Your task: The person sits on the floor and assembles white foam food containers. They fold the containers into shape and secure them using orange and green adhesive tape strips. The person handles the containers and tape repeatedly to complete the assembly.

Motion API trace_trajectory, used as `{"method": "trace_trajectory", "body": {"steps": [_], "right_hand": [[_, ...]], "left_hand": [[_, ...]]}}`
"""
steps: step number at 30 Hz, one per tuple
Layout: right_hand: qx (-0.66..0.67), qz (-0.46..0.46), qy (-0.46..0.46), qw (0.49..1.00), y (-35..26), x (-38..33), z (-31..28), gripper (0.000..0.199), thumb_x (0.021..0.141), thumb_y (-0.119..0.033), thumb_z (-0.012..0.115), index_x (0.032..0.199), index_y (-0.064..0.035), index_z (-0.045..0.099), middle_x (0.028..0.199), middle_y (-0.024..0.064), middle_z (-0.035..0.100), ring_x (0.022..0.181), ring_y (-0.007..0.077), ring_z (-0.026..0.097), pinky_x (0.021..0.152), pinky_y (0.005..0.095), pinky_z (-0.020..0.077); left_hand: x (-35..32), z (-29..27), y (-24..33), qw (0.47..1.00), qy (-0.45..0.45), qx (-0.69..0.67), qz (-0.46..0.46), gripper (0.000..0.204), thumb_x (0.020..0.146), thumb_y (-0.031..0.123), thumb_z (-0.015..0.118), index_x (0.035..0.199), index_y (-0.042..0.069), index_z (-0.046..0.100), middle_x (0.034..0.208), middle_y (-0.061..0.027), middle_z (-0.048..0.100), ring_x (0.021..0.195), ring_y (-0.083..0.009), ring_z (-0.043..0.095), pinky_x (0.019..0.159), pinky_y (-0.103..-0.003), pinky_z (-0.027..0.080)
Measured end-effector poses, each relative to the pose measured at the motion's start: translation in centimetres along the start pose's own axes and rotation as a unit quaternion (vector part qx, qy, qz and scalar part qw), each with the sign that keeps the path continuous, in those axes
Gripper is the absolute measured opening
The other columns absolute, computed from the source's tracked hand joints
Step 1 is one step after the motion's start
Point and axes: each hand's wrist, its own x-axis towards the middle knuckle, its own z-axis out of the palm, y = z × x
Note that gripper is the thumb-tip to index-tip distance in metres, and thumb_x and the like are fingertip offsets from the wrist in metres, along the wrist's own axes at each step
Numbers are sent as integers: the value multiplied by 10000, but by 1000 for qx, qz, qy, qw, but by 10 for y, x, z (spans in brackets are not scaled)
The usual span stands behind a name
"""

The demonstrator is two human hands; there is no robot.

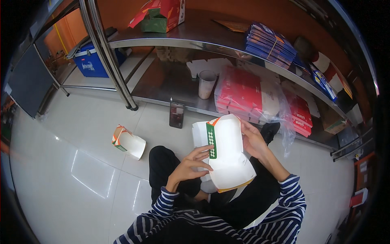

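Note:
Over my crossed legs I hold a partly folded paper food box [231, 171], its white inside facing up and its side panel printed in green checks and orange. My right hand [255, 140] grips the box's right edge near the upper corner, with some fingers hidden behind the card. At the left side my left hand [193, 164] has its fingers on the green panel and its thumb at the lower flap. White card shows behind the box at its left; I cannot tell whether it is a separate piece. A folded paper box [134, 145] rests on the floor to the left.
A phone [176, 114] leans upright near a metal shelf [154, 41]. On the lower shelf stand a cup [206, 84] and plastic-wrapped red flat cartons [243, 87]. Above are a blue bundled stack [268, 44] and a red-green box [160, 18]. A blue cooler [91, 64] sits far left.

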Motion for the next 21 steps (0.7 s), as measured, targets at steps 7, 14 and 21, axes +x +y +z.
{"method": "trace_trajectory", "body": {"steps": [7,14,21], "right_hand": [[-123,-63,12,990,5,-4,6,144,847,-132,590,960,-64,533,904,7,616,800,66,576,676,212,465],[-183,-71,-21,980,11,-1,20,103,822,-79,608,881,-42,533,843,30,620,716,73,585,636,217,482],[-243,-43,-40,968,21,1,25,192,845,-90,572,1017,-27,512,963,64,611,839,110,579,746,261,467]], "left_hand": [[19,24,4,914,257,-282,-135,538,764,-28,615,1264,24,424,1239,-105,426,1022,-158,515,793,-266,471],[23,24,-12,920,337,-110,-167,209,795,43,642,980,-26,576,790,-29,621,687,-49,556,640,-186,452],[10,-1,3,909,360,122,-172,149,764,87,681,854,-17,621,688,-55,616,596,-45,545,541,-188,430]]}}
